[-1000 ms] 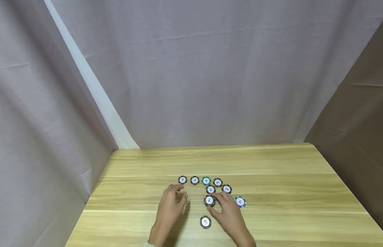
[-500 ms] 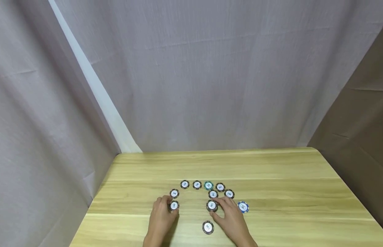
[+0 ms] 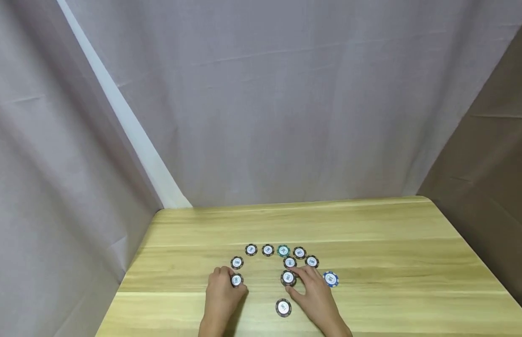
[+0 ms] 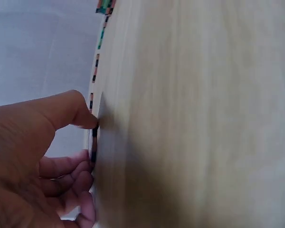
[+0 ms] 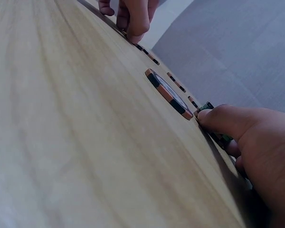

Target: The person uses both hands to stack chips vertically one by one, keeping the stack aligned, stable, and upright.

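On the wooden table (image 3: 370, 257), my left hand (image 3: 222, 292) pinches the edges of a black poker chip (image 3: 237, 280) between thumb and fingers. That chip lies flat just below another black chip (image 3: 237, 262). My right hand (image 3: 315, 295) grips a small stack of poker chips (image 3: 288, 277), thumb at the near side and fingers at the far side. A black "100" chip tops the stack, and green edges show lower down in the right wrist view. Another black chip (image 3: 290, 262) lies right behind the stack, and a single black chip (image 3: 283, 307) lies in front of it.
Along the far side, black chips (image 3: 268, 250) and a green chip (image 3: 283, 251) form a curved row. It bends toward me at the right through a black chip (image 3: 312, 261). A blue chip (image 3: 330, 279) lies right of my right hand. Grey curtains (image 3: 286, 117) hang behind the table.
My left hand has come down and a little left, from hovering with spread fingers to pinching the black chip. The right hand stays at the stack. The view shifts slightly.
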